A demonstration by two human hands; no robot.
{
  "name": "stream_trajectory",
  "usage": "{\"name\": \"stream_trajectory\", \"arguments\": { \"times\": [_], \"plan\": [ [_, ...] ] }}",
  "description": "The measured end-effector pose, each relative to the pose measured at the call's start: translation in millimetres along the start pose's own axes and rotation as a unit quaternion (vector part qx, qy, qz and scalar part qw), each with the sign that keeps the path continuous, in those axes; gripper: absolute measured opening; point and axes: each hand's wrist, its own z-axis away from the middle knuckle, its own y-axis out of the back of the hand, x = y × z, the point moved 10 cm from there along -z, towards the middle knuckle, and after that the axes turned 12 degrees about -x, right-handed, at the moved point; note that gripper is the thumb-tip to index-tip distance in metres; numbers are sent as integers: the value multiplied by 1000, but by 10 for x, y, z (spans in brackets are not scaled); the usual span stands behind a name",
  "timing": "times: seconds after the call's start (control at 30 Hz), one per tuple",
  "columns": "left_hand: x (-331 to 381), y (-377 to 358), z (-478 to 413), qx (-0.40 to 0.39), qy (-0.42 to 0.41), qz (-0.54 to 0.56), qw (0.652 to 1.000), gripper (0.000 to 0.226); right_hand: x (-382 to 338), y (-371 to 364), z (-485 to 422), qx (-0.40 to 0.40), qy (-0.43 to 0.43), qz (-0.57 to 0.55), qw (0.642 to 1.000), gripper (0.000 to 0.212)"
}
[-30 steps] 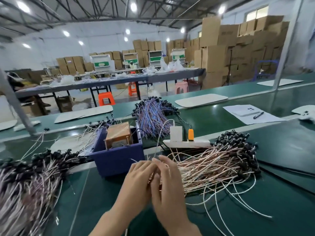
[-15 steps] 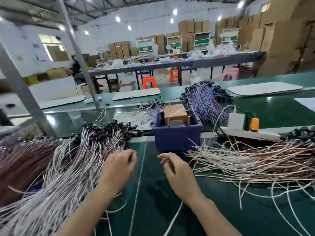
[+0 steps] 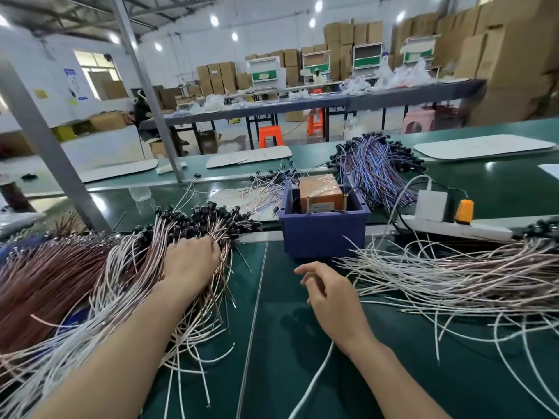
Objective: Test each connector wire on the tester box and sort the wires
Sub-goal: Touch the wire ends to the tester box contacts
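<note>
An orange-brown tester box (image 3: 320, 191) sits inside a blue bin (image 3: 323, 234) at the middle of the green bench. A pile of pale connector wires with black ends (image 3: 130, 267) spreads to the bin's left. My left hand (image 3: 190, 263) lies on that pile, its fingers curled down into the wires near the black connectors; the fingertips are hidden. A second pile of pale wires (image 3: 453, 275) fans out to the right. My right hand (image 3: 331, 296) hovers over the bare mat in front of the bin, fingers loosely bent, holding nothing.
Behind the bin lies a bundle of purple-blue wires (image 3: 375, 173). A white power strip (image 3: 453, 228) with a white adapter (image 3: 431, 201) and an orange plug (image 3: 464, 210) runs right of the bin. A grey post (image 3: 51, 152) slants up at the left. One loose white wire (image 3: 314, 379) crosses the front mat.
My view swung left from the right pile to the left one. My left hand moved left onto the left pile. My right hand drew away from the right wires and loosened.
</note>
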Motion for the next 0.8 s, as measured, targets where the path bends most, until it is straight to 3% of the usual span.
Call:
{"name": "stream_trajectory", "arguments": {
  "times": [0.1,0.2,0.3,0.4,0.53,0.67,0.8],
  "plan": [
    [-48,-23,-15,-2,11,101,995,34,5,17,3,4,-1,-3,1000,35],
    [-173,-24,-1,16,33,276,961,27,2,31,2,11,-2,-4,1000,38],
    [-249,-61,47,27,31,339,940,27,21,36,-5,13,-4,-2,1000,38],
    [-246,-53,111,30,19,278,960,28,55,33,-12,12,-10,-7,1000,35],
    [-474,185,99,115,62,206,970,32,82,34,-27,15,-19,-13,1000,34],
    [-747,53,-96,29,128,150,980,37,137,17,-41,7,-44,-20,999,33],
    [-744,-4,-182,-6,115,129,985,36,150,17,-46,8,-55,-25,998,32]
  ]
}}
